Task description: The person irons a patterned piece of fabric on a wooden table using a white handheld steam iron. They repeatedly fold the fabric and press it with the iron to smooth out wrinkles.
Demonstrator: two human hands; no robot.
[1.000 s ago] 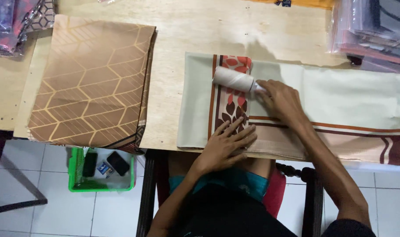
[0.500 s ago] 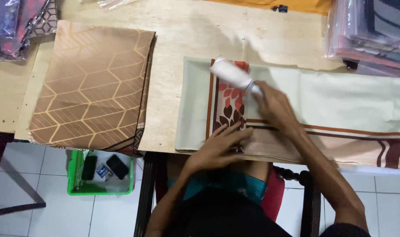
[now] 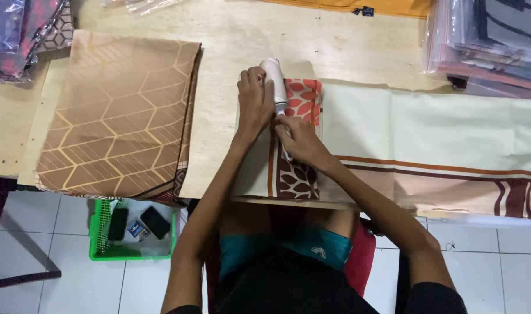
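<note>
Roller: white lint roller (image 3: 273, 81) lies on the cream cloth (image 3: 428, 134), at the cloth's left end near the table's (image 3: 219, 46) front edge.
Left hand (image 3: 255, 102): curled over the roller head; a second ago it lay flat on the cloth.
Right hand (image 3: 297, 139): closed round the roller handle, as before.
Change: roller has turned from slanted to nearly upright and shifted left.
Nearby: brown folded cloth (image 3: 120, 116) toward the left edge.
</note>
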